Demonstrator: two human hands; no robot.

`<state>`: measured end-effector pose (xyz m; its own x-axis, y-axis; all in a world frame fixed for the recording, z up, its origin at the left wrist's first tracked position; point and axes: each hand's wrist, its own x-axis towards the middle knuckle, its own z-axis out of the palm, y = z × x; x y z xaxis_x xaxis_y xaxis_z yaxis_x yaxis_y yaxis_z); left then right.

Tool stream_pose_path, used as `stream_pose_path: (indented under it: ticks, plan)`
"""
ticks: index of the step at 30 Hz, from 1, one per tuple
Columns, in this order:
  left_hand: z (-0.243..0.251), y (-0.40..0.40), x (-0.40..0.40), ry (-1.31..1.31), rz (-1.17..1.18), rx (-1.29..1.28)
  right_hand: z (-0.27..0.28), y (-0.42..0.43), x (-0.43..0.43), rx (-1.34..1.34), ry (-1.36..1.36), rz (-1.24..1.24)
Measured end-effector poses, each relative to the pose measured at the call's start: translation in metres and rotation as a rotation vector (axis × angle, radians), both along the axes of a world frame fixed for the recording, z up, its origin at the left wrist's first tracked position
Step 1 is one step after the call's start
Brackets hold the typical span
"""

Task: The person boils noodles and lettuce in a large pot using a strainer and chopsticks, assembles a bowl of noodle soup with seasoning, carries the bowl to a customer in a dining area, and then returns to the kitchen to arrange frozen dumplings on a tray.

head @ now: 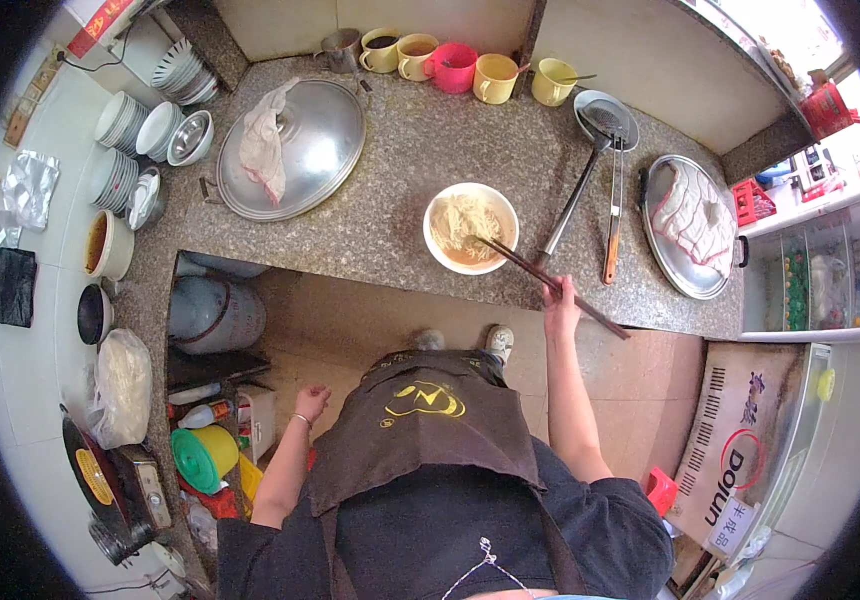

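My right hand grips a pair of long dark chopsticks near their middle. Their tips reach into the noodles, which sit in brownish broth in a white bowl near the counter's front edge. Away from the counter, my left hand hangs low at my side, with a bracelet at the wrist. Its fingers look loosely curled and nothing shows in them. Right of the bowl lie a long-handled ladle with a mesh strainer resting in it, and wooden-handled tongs.
On the granite counter, a large metal lid bears a cloth. Several mugs line the back wall. At right, another metal lid carries a folded cloth. Stacked bowls stand left; a gas cylinder sits below.
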<state>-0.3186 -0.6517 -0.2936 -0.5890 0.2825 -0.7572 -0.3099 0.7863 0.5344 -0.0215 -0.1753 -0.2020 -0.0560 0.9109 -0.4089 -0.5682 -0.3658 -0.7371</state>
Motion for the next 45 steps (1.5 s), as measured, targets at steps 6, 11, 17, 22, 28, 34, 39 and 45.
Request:
stream_pose_path:
  ticks: [6,11,17,22,28,34,39,45]
  plan:
    - [-0.01,-0.004,0.005,0.041,-0.054,-0.03,-0.005,-0.011,0.012,-0.075,0.158,-0.023]
    - [-0.011,0.009,0.012,-0.029,-0.02,-0.005,0.058,-0.006,0.017,0.01,0.148,-0.078]
    - [-0.026,0.016,0.008,-0.034,-0.034,0.021,0.13,0.011,0.004,0.338,-0.11,0.054]
    - [-0.029,0.021,0.002,-0.054,-0.046,0.064,0.157,0.036,-0.017,0.807,-0.605,0.386]
    - [-0.029,0.01,0.005,-0.026,-0.02,0.085,0.145,0.044,0.0,0.69,-0.469,0.508]
    - [-0.025,-0.008,0.008,-0.08,-0.023,0.05,0.073,0.031,0.026,0.602,-0.495,0.422]
    - [-0.023,-0.02,0.006,-0.107,0.027,0.041,0.02,0.005,0.004,0.095,-0.137,0.081]
    - [-0.001,0.003,0.009,-0.041,0.012,0.019,0.003,-0.012,0.002,-0.105,0.135,-0.094]
